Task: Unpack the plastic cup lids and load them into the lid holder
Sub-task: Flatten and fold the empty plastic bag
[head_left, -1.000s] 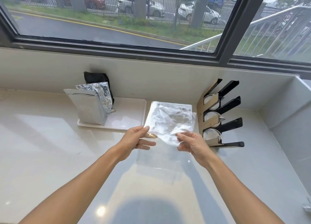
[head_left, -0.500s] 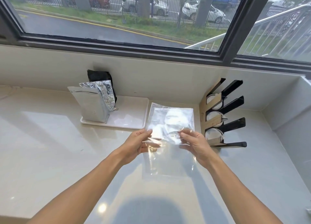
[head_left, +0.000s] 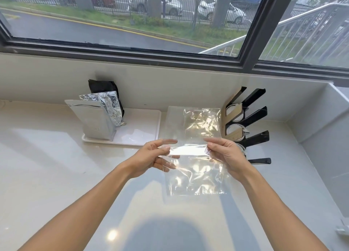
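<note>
Hands: your left hand (head_left: 151, 156) and right hand (head_left: 224, 154) – fingers pinching the clear bag (head_left: 194, 175)
Holder: lid holder (head_left: 243, 122) just right – 3 lids visible

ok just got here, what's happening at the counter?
A person holds a clear plastic bag above the counter, left hand and right hand each pinching its upper edge. It looks empty, though that is hard to tell through the glare. The lid holder to the right already has lids in its slots. Foil pouches stand on a white tray.
</note>
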